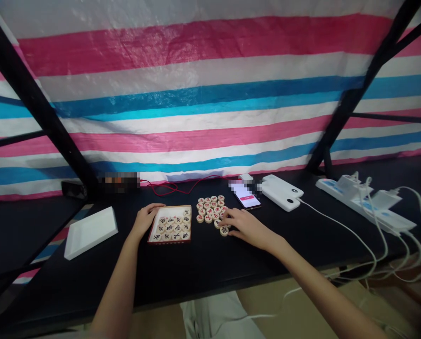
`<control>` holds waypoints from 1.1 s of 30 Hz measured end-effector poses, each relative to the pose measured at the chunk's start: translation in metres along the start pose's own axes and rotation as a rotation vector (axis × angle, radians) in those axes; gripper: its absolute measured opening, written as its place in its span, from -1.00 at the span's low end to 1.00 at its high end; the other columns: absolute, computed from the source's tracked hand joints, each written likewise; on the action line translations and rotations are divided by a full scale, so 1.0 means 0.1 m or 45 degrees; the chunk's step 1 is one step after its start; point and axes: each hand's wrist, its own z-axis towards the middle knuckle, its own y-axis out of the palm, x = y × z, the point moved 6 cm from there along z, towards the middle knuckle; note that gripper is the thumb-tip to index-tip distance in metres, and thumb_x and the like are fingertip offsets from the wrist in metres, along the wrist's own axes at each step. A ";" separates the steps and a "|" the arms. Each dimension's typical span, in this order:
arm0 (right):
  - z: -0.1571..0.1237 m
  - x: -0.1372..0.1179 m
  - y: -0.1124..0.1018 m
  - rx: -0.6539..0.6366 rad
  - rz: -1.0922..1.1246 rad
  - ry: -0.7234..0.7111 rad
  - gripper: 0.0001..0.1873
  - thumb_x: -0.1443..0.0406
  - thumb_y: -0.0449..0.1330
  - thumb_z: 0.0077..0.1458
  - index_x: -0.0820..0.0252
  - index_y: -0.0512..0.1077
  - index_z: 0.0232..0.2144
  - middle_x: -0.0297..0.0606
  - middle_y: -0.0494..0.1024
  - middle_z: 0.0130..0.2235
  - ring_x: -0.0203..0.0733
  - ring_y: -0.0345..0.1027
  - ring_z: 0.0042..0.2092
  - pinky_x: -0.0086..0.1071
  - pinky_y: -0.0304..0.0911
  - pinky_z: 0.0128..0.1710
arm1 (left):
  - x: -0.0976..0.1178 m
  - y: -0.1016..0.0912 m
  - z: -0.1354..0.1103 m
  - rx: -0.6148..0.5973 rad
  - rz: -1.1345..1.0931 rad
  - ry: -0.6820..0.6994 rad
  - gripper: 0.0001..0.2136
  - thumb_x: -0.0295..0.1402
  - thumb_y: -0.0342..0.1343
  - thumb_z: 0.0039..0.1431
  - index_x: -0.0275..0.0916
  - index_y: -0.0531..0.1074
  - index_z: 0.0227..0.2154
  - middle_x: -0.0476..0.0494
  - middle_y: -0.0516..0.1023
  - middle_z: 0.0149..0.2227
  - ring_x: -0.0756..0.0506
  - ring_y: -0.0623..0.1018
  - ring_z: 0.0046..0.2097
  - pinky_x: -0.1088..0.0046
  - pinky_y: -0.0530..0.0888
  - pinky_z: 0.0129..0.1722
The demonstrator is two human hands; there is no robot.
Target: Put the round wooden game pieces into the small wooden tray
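Head view, left to right: left hand (146, 219) laid against the left edge of a shallow box (171, 211) holding black-marked discs (177, 228), grip uncertain; loose discs (208, 219) on the black table (185, 270); right hand (247, 227), fingers bent over the nearest, grip unclear. Discs look hard, light, probably smooth; best pinched by the rim.

We see cream discs (208, 219) marked in 2 colours, red and black, a white box (173, 211) with a red front edge, a white tray (90, 235), a black table (182, 273), and a sheet (196, 141) striped pink, blue and white.
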 end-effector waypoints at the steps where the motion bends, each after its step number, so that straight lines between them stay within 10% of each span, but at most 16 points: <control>1: 0.00 -0.02 0.00 0.014 -0.016 -0.019 -0.67 0.39 0.18 0.08 0.01 0.38 -0.09 -0.26 0.33 -0.04 -0.17 0.24 -0.04 -0.33 0.09 -0.15 | 0.00 0.00 0.00 0.001 -0.005 -0.003 -0.64 -0.18 0.00 -0.02 -0.25 0.53 -0.23 -0.15 0.58 -0.20 -0.17 0.51 -0.16 0.38 0.39 -0.18; 14: 0.27 -0.28 -0.08 -0.020 0.264 -0.152 -0.85 0.32 0.28 -0.10 0.16 0.39 -0.40 -0.36 0.45 -0.32 -0.24 0.30 -0.26 -0.42 0.12 -0.22 | -0.01 0.00 0.01 -0.002 -0.048 0.041 -0.66 -0.19 0.00 -0.02 -0.25 0.53 -0.27 -0.16 0.57 -0.18 -0.18 0.50 -0.13 0.38 0.39 -0.18; 19: 0.73 -0.43 -0.21 0.250 0.463 -0.124 -0.81 0.21 0.20 0.04 0.13 0.40 -0.26 -0.35 0.49 -0.23 -0.25 0.31 -0.21 -0.41 0.06 -0.21 | -0.04 0.01 0.02 -0.002 -0.050 0.042 -0.65 -0.19 0.00 -0.02 -0.26 0.53 -0.27 -0.16 0.58 -0.21 -0.17 0.52 -0.17 0.37 0.40 -0.18; 25: 1.31 -0.44 0.11 0.471 0.264 0.053 -0.76 0.24 0.19 0.09 0.13 0.34 -0.17 -0.32 0.50 -0.16 -0.22 0.29 -0.16 -0.33 -0.10 -0.19 | -0.02 0.00 0.02 -0.005 -0.007 0.054 -0.65 -0.19 -0.02 0.00 -0.25 0.53 -0.25 -0.15 0.58 -0.20 -0.16 0.52 -0.17 0.37 0.40 -0.19; 33: 1.37 -0.47 0.36 0.432 0.056 0.117 -0.90 0.26 0.19 0.07 0.14 0.38 -0.33 -0.33 0.52 -0.27 -0.19 0.24 -0.20 -0.29 -0.16 -0.24 | 0.02 0.01 0.02 -0.020 -0.005 0.041 -0.66 -0.20 -0.01 -0.01 -0.25 0.52 -0.26 -0.15 0.58 -0.19 -0.15 0.52 -0.15 0.39 0.39 -0.17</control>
